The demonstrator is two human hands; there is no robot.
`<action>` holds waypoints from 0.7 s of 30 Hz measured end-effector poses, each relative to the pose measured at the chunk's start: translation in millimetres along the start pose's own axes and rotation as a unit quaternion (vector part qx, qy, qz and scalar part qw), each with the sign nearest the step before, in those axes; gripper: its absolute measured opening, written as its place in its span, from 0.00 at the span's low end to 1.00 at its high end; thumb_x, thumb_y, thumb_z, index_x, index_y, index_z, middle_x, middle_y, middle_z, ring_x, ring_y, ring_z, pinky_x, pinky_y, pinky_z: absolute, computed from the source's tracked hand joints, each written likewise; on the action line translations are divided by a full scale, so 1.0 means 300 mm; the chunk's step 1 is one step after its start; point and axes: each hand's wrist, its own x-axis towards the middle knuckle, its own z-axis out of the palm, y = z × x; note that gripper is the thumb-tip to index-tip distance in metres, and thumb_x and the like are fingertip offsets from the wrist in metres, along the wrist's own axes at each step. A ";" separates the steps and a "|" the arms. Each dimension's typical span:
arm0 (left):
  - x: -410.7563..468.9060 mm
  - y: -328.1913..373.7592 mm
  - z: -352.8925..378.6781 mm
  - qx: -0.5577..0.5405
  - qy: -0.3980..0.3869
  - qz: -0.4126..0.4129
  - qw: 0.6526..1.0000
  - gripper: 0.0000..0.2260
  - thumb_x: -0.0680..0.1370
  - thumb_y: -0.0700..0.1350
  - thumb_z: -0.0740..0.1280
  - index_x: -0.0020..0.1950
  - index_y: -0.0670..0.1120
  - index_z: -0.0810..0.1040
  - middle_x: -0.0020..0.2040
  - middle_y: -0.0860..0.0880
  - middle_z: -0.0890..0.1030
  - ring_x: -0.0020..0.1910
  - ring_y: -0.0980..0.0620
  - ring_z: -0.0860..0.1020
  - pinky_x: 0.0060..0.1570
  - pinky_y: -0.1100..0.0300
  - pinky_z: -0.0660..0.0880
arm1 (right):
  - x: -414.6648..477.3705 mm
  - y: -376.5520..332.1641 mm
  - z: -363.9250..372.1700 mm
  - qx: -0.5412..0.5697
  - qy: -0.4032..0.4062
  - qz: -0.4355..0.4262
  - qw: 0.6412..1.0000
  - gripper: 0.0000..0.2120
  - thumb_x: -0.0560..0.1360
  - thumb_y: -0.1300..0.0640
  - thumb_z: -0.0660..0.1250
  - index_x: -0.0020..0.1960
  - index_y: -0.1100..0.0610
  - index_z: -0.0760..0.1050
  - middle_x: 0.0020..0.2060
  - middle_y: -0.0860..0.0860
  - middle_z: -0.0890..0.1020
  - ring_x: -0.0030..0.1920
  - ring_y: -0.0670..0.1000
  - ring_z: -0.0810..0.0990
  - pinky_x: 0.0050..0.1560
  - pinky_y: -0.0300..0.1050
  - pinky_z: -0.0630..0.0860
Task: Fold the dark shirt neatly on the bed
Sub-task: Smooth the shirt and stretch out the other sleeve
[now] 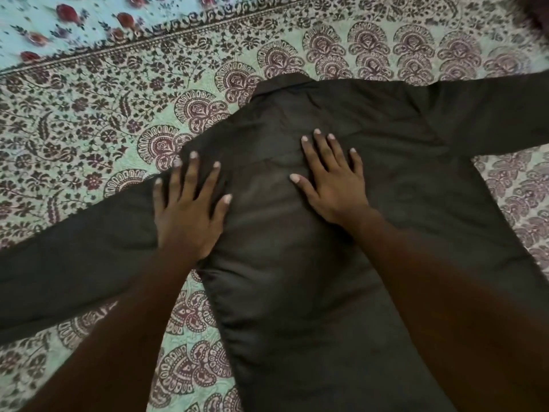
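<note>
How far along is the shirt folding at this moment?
Done: the dark shirt lies spread flat on the patterned bedspread, collar away from the person, both sleeves stretched out sideways. In hand: the left hand and right hand press flat on its upper part, apparently smoothing it. Left: every fold; no sleeve or side is turned in yet.

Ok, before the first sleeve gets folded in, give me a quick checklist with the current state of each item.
1. Dark shirt spread flat on the bed: ok.
2. Sleeve on the left and sleeve on the right stretched outward: ok.
3. Collar at the far end: ok.
4. Left hand and right hand flat on the shirt, gripping nothing: ok.
5. Fabric smooth: not ok, it puckers along the shirt's left edge.
6. Hem and cuffs straight: cannot tell, out of frame.
</note>
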 end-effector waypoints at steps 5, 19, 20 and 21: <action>-0.188 -0.199 -0.027 0.001 -0.023 -0.071 0.997 0.32 0.82 0.68 0.43 0.84 0.58 0.47 0.85 0.50 0.49 0.84 0.43 0.50 0.79 0.36 0.52 | -0.007 -0.022 -0.007 0.001 0.003 0.008 1.000 0.36 0.81 0.29 0.43 0.84 0.43 0.47 0.84 0.47 0.50 0.84 0.52 0.50 0.80 0.64 0.50; -0.481 -0.657 -0.101 -0.001 -0.040 -0.243 0.969 0.36 0.81 0.71 0.44 0.84 0.54 0.49 0.85 0.50 0.51 0.83 0.44 0.52 0.75 0.31 0.52 | -0.108 -0.871 0.100 -0.009 -0.073 -0.087 0.993 0.55 0.72 0.19 0.41 0.84 0.59 0.47 0.84 0.55 0.44 0.83 0.59 0.40 0.80 0.68 0.40; -0.484 -0.686 -0.106 -0.004 -0.043 -0.255 0.966 0.36 0.81 0.71 0.44 0.85 0.52 0.49 0.85 0.50 0.51 0.83 0.44 0.52 0.75 0.31 0.52 | -0.114 -0.905 0.106 -0.020 -0.071 -0.129 0.989 0.54 0.73 0.20 0.41 0.84 0.58 0.48 0.84 0.54 0.45 0.83 0.58 0.40 0.80 0.68 0.41; -0.488 -0.714 -0.112 -0.006 -0.046 -0.261 0.964 0.37 0.81 0.70 0.44 0.85 0.51 0.49 0.85 0.49 0.51 0.83 0.44 0.52 0.75 0.31 0.52 | -0.116 -0.922 0.110 -0.028 -0.062 -0.162 0.984 0.52 0.74 0.21 0.42 0.84 0.57 0.49 0.84 0.53 0.46 0.84 0.57 0.41 0.80 0.67 0.41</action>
